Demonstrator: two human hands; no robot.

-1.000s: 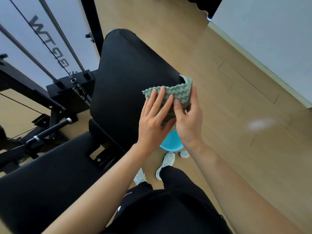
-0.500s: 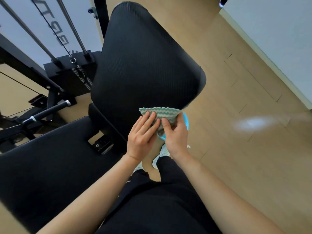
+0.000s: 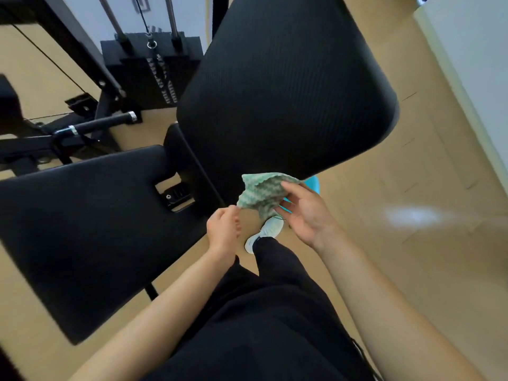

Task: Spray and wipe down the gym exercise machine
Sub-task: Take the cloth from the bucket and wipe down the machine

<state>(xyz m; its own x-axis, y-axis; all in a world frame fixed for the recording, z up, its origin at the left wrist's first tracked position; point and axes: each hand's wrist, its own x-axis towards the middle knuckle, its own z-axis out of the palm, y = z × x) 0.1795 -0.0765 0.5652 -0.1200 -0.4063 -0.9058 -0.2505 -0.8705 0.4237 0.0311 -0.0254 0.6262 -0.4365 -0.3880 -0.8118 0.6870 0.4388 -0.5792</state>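
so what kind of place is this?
Likely a gym: a cable machine's weight stack on guide rods, a black padded backrest and seat pad, on a wood-look floor.

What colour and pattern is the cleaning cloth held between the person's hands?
The cloth has green and white wavy stripes, seen in the head view.

Nothing legible here: the markings down the weight stack (image 3: 162, 81) blur into pale smudges, and the dark lettering on the wall panel (image 3: 141, 2) is cut off.
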